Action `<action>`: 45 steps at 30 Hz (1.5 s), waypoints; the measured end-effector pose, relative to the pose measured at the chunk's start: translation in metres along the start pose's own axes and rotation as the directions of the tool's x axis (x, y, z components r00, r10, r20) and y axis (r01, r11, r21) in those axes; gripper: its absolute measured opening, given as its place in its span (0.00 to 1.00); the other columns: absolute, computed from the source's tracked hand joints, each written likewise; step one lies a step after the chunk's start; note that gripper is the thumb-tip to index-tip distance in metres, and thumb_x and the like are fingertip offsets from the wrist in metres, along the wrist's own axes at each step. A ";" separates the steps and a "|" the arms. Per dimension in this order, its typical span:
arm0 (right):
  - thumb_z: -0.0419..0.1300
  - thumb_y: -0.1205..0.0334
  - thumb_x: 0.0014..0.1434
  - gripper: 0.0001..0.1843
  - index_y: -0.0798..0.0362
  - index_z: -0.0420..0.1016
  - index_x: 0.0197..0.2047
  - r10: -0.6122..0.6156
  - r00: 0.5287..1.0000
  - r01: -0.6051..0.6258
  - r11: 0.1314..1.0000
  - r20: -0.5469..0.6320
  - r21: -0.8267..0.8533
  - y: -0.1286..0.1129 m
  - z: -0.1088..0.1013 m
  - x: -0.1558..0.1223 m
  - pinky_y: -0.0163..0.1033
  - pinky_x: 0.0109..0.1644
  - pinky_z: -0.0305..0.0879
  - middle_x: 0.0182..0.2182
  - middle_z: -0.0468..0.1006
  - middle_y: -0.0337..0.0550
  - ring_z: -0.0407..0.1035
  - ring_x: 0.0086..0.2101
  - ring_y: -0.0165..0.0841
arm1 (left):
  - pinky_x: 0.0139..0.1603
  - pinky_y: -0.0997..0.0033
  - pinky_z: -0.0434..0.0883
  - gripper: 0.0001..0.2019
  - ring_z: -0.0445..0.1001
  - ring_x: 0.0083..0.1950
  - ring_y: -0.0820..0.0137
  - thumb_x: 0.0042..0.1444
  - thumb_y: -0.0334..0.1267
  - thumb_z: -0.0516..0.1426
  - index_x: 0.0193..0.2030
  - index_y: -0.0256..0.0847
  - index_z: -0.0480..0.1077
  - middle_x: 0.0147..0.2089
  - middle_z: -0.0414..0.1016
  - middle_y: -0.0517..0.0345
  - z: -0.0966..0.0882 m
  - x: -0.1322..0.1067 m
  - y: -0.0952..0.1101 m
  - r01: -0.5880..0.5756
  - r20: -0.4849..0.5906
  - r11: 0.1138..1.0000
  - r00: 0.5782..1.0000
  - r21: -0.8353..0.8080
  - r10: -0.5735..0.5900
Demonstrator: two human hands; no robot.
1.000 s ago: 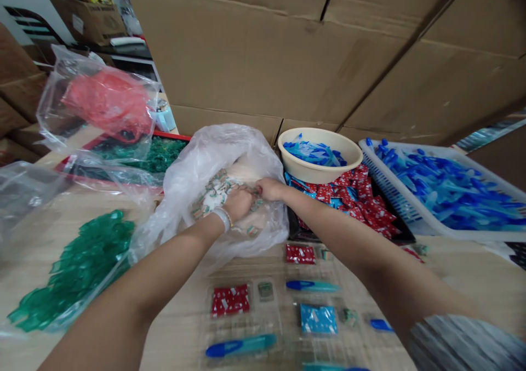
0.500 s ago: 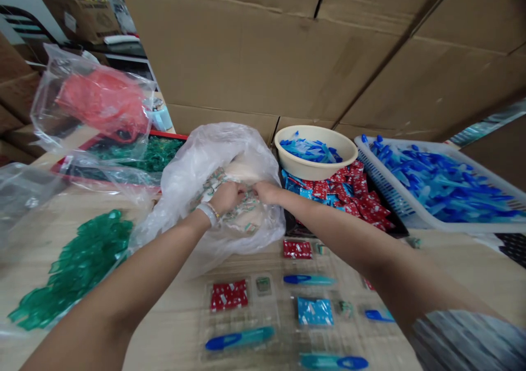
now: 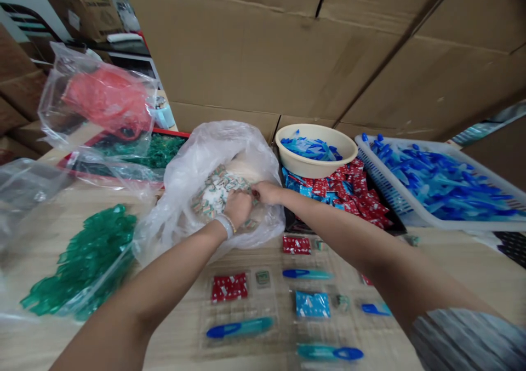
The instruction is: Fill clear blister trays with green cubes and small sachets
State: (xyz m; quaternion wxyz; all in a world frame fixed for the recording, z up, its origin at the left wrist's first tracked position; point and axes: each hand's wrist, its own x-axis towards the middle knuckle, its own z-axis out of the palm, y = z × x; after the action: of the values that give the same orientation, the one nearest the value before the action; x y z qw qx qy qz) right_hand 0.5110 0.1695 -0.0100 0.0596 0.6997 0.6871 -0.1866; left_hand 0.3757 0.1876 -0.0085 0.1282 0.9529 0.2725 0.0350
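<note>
My left hand and my right hand are close together inside a white plastic bag. Many small green-and-white pieces lie in the bag. Both hands have their fingers curled, and what they pinch is too small or hidden to make out. Nearer to me on the table are clear plastic trays. They hold a red packet, a light blue packet, small green pieces and blue plastic tools with a darker blue end.
Behind the bag stands a cream bowl of blue tools, above a dark box of red and blue packets. A white basket of blue tools is at right. Green plastic pieces and a bag with red contents are at left. Cardboard boxes wall the back.
My left hand has moved right and slightly toward me inside the bag, uncovering more of the small pieces. My right hand has stayed nearly in place.
</note>
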 end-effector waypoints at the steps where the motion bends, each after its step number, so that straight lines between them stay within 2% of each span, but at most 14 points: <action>1: 0.56 0.71 0.45 0.13 0.55 0.72 0.37 -0.008 1.000 0.008 1.000 0.002 0.004 0.000 0.000 0.000 0.29 0.33 0.56 0.35 0.75 0.42 0.67 0.33 0.31 | 0.45 0.56 0.58 0.12 0.67 0.43 0.57 0.51 0.29 0.47 0.33 0.30 0.72 0.35 0.72 0.40 0.000 -0.001 0.002 0.024 -0.006 1.000 1.000 0.015 -0.024; 8: 0.57 0.72 0.42 0.12 0.58 0.72 0.35 -0.132 0.991 0.131 0.990 0.027 0.049 -0.002 0.005 -0.002 0.31 0.33 0.58 0.31 0.75 0.45 0.67 0.31 0.33 | 0.44 0.60 0.59 0.13 0.65 0.46 0.60 0.53 0.28 0.46 0.37 0.32 0.70 0.41 0.71 0.45 0.007 -0.007 0.012 0.125 -0.028 0.989 0.992 0.078 -0.123; 11: 0.58 0.71 0.41 0.16 0.57 0.71 0.38 -0.168 0.986 0.168 0.984 -0.002 0.067 -0.001 0.006 -0.002 0.31 0.35 0.59 0.34 0.75 0.45 0.67 0.34 0.34 | 0.47 0.62 0.58 0.13 0.63 0.47 0.62 0.55 0.30 0.45 0.43 0.33 0.66 0.44 0.69 0.47 0.007 -0.014 0.011 0.065 -0.058 0.995 0.996 0.075 -0.060; 15: 0.57 0.72 0.41 0.16 0.57 0.71 0.38 -0.148 0.988 0.147 0.989 0.038 0.026 -0.006 0.002 -0.009 0.31 0.35 0.58 0.34 0.75 0.45 0.67 0.34 0.34 | 0.47 0.61 0.59 0.11 0.64 0.46 0.62 0.52 0.31 0.49 0.41 0.35 0.66 0.42 0.69 0.48 0.008 -0.024 0.006 -0.085 -0.110 0.995 0.990 0.054 0.091; 19: 0.56 0.70 0.43 0.13 0.58 0.72 0.35 -0.121 0.991 0.123 0.992 0.057 -0.022 -0.009 0.000 -0.012 0.31 0.31 0.57 0.31 0.75 0.44 0.66 0.31 0.32 | 0.46 0.64 0.60 0.07 0.66 0.44 0.64 0.48 0.30 0.52 0.36 0.36 0.67 0.40 0.70 0.50 0.014 -0.023 -0.006 -0.135 -0.147 0.988 0.981 -0.070 0.124; 22: 0.55 0.70 0.44 0.13 0.57 0.71 0.36 -0.125 0.992 0.125 0.992 0.027 -0.017 -0.007 0.003 -0.015 0.30 0.30 0.56 0.31 0.75 0.43 0.65 0.30 0.31 | 0.41 0.70 0.63 0.07 0.68 0.39 0.68 0.49 0.28 0.51 0.34 0.37 0.67 0.36 0.71 0.54 0.013 -0.026 -0.017 -0.109 -0.178 0.966 0.982 -0.235 0.067; 24: 0.56 0.70 0.43 0.14 0.56 0.71 0.37 -0.140 0.990 0.141 0.990 0.028 -0.014 -0.007 0.005 -0.018 0.30 0.31 0.56 0.32 0.75 0.42 0.66 0.31 0.30 | 0.38 0.73 0.64 0.07 0.69 0.36 0.70 0.49 0.29 0.51 0.35 0.37 0.67 0.34 0.71 0.56 0.011 -0.034 -0.024 -0.083 -0.164 0.943 0.986 -0.321 0.031; 27: 0.56 0.70 0.43 0.14 0.55 0.73 0.36 -0.161 0.986 0.163 0.985 0.044 -0.052 -0.011 0.006 -0.022 0.30 0.33 0.57 0.33 0.75 0.43 0.66 0.33 0.32 | 0.38 0.74 0.64 0.07 0.69 0.35 0.71 0.50 0.29 0.51 0.34 0.38 0.69 0.33 0.72 0.57 0.009 -0.049 -0.027 -0.110 -0.089 0.939 0.992 -0.325 0.085; 30: 0.55 0.70 0.46 0.12 0.56 0.74 0.36 -0.167 0.986 0.167 0.978 0.015 -0.127 -0.020 0.005 -0.029 0.32 0.37 0.57 0.36 0.75 0.47 0.66 0.36 0.34 | 0.41 0.73 0.63 0.08 0.69 0.39 0.70 0.51 0.31 0.51 0.32 0.38 0.71 0.36 0.72 0.54 0.009 -0.060 -0.021 -0.158 -0.064 0.947 0.987 -0.279 0.146; 34: 0.53 0.69 0.50 0.11 0.58 0.75 0.36 -0.160 0.987 0.156 0.970 -0.003 -0.187 -0.031 -0.001 -0.038 0.33 0.39 0.57 0.36 0.74 0.52 0.66 0.38 0.36 | 0.41 0.74 0.64 0.08 0.69 0.38 0.70 0.51 0.31 0.51 0.32 0.37 0.72 0.37 0.72 0.53 0.009 -0.064 -0.014 -0.145 -0.059 0.939 0.989 -0.312 0.133; 37: 0.52 0.70 0.51 0.12 0.59 0.75 0.35 -0.178 0.984 0.175 0.977 -0.015 -0.125 -0.035 -0.004 -0.044 0.33 0.39 0.57 0.36 0.75 0.51 0.66 0.38 0.35 | 0.39 0.74 0.64 0.08 0.70 0.36 0.70 0.49 0.29 0.52 0.32 0.35 0.72 0.34 0.73 0.54 0.005 -0.065 -0.017 -0.082 -0.085 0.924 0.995 -0.374 0.054; 40: 0.53 0.72 0.49 0.12 0.58 0.75 0.36 -0.263 0.960 0.260 0.965 0.099 0.043 -0.039 -0.001 -0.049 0.31 0.37 0.58 0.34 0.76 0.45 0.67 0.34 0.31 | 0.35 0.75 0.64 0.07 0.70 0.32 0.71 0.46 0.27 0.53 0.32 0.35 0.71 0.31 0.73 0.56 0.003 -0.068 -0.024 -0.002 -0.059 0.888 0.998 -0.460 -0.029; 42: 0.54 0.73 0.47 0.13 0.57 0.74 0.38 -0.301 0.938 0.282 0.951 0.174 0.124 -0.043 0.006 -0.050 0.30 0.34 0.58 0.32 0.76 0.41 0.66 0.31 0.29 | 0.34 0.75 0.64 0.06 0.69 0.31 0.72 0.45 0.27 0.54 0.30 0.35 0.71 0.29 0.73 0.58 0.005 -0.071 -0.029 0.008 -0.016 0.870 1.000 -0.493 -0.018; 45: 0.55 0.72 0.46 0.14 0.57 0.71 0.39 -0.301 0.944 0.288 0.952 0.135 0.108 -0.048 0.018 -0.051 0.30 0.34 0.57 0.32 0.75 0.40 0.65 0.31 0.29 | 0.38 0.74 0.65 0.06 0.70 0.34 0.71 0.45 0.28 0.55 0.31 0.37 0.72 0.32 0.73 0.57 0.011 -0.076 -0.031 -0.062 -0.046 0.861 0.998 -0.505 0.045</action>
State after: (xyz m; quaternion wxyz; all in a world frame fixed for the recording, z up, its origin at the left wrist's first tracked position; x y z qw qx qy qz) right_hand 0.4613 0.1180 -0.0005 0.0519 0.5752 0.7687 -0.2750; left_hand 0.2966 0.1705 -0.0272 0.3682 0.8924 0.2292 0.1245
